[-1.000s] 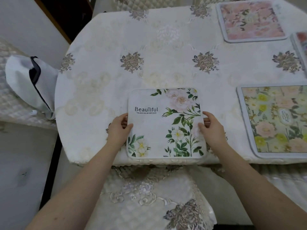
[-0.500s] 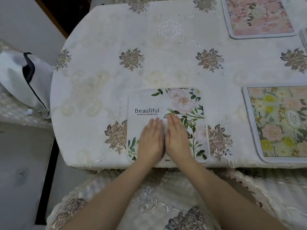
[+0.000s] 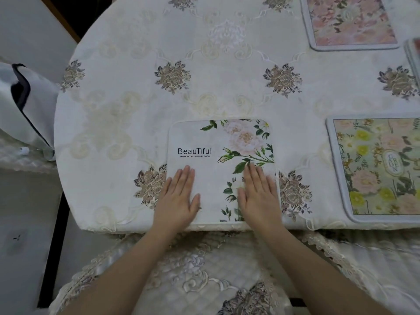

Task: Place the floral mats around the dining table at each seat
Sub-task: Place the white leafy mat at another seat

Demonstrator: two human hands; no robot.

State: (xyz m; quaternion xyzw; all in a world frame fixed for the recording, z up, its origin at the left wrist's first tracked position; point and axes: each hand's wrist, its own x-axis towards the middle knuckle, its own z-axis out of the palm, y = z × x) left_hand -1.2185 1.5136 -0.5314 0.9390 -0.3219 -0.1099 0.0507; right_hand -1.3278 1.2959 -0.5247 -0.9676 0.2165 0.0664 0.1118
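Cream embroidered cloth covers the rounded counter [image 3: 136,92]. At its near edge lies the white mat [image 3: 218,146], printed "Beautiful", with the left hand [image 3: 178,198] and right hand [image 3: 258,196] flat on it, fingers straight and held together. Right of that mat sits a yellow mat [image 3: 375,167]; beyond and right, a pink mat [image 3: 350,21]. Three seats look served; others remain out of view.

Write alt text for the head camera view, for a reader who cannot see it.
Two open hands, left hand and right hand, press flat on a white floral mat printed "Beautiful", lying at the near edge of a table under an embroidered tablecloth. A yellow-flowered mat lies to the right; a pink mat lies farther back.
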